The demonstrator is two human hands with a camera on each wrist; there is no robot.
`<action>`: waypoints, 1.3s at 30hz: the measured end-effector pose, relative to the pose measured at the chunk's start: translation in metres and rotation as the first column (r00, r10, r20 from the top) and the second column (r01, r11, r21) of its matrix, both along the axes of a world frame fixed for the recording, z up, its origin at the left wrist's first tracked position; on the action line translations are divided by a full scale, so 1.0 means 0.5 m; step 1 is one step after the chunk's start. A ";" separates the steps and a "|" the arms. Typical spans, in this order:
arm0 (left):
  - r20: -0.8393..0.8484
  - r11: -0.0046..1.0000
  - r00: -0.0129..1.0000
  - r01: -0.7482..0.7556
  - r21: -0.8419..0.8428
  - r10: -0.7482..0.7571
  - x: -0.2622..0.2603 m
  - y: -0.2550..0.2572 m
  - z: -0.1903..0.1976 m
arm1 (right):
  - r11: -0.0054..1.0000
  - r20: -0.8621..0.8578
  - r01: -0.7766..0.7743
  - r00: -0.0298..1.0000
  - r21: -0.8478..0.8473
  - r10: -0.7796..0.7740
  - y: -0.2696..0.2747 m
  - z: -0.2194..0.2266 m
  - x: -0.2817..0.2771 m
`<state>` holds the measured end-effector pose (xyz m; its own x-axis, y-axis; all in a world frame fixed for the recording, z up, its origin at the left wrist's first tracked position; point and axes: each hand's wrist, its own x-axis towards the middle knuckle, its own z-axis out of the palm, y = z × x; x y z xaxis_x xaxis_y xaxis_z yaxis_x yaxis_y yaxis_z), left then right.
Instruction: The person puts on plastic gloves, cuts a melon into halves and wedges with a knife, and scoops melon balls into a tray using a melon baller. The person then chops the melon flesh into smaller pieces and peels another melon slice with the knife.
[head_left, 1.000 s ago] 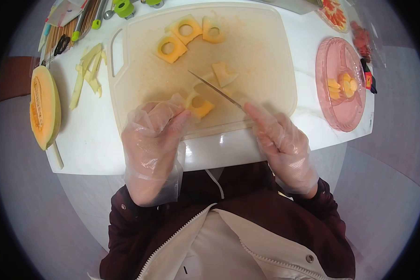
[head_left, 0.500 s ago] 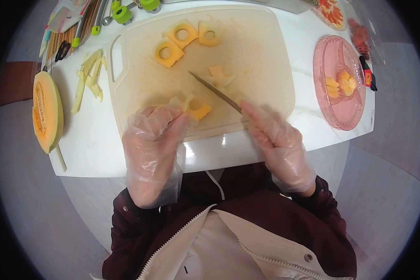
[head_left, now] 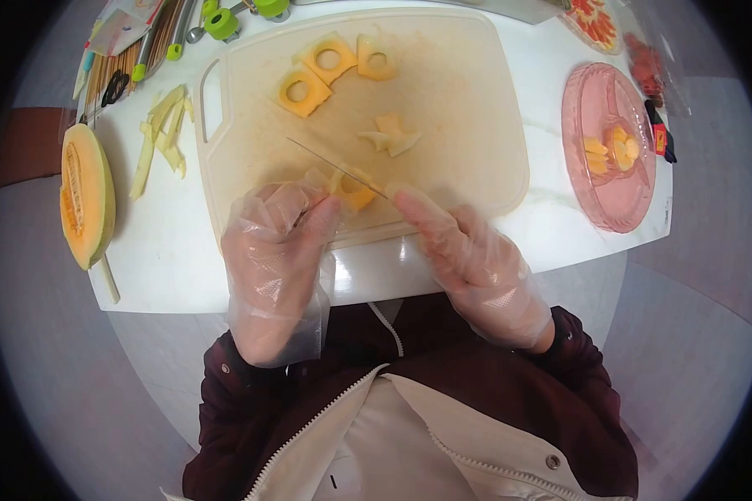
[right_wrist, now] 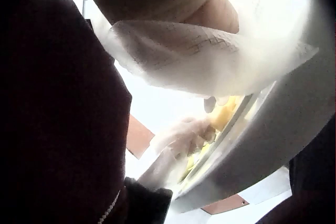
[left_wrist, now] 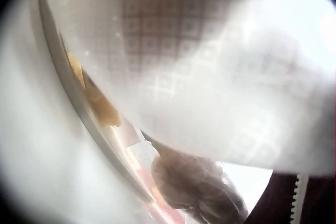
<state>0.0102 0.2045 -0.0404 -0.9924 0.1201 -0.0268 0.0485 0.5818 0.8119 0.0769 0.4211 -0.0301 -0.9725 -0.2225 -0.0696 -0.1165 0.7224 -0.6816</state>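
Both hands wear clear plastic gloves. My left hand (head_left: 269, 250) pinches a melon piece with a round hole (head_left: 359, 197) low on the cutting board (head_left: 468, 92). In my right hand (head_left: 480, 263) is a knife (head_left: 322, 159); its blade points up and left and crosses over that piece in the head view. Just beyond the blade lie pale melon rind scraps (head_left: 403, 144). Three more holed melon pieces (head_left: 332, 63) sit at the board's far side. Glove plastic fills most of the left wrist view, with the right hand (left_wrist: 197, 184) below it.
Left of the board are rind strips (head_left: 163, 138) and a cut melon half (head_left: 88, 196). Skewers (head_left: 100, 79) and green-handled tools (head_left: 221, 25) lie at the back left. A pink divided plate (head_left: 606, 196) with melon pieces stands at the right, beside a red-and-black object (head_left: 660, 134).
My right hand has moved left with the knife, whose blade now crosses the held melon piece. A rind scrap has shifted beside another on the board. The left hand stays nearly in place.
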 end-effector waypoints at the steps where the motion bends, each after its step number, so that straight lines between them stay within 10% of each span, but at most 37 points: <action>1: -0.008 1.000 1.000 0.003 -0.013 -0.003 -0.001 0.001 0.002 | 0.999 0.033 -0.004 0.999 0.048 0.002 0.000 -0.002 0.001; 22: -0.020 1.000 1.000 -0.014 -0.009 0.014 0.001 0.005 -0.002 | 0.975 0.049 0.203 0.979 -0.085 -0.200 0.049 -0.001 0.007; 39: -0.048 1.000 0.999 -0.007 -0.022 0.005 0.000 0.000 -0.006 | 0.999 0.007 -0.040 0.999 0.029 0.040 0.012 -0.020 0.014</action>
<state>0.0103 0.2046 -0.0433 -0.9933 0.1141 0.0184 0.0836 0.5999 0.7957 0.0839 0.4272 -0.0399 -0.9624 -0.2587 -0.0824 -0.1415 0.7368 -0.6612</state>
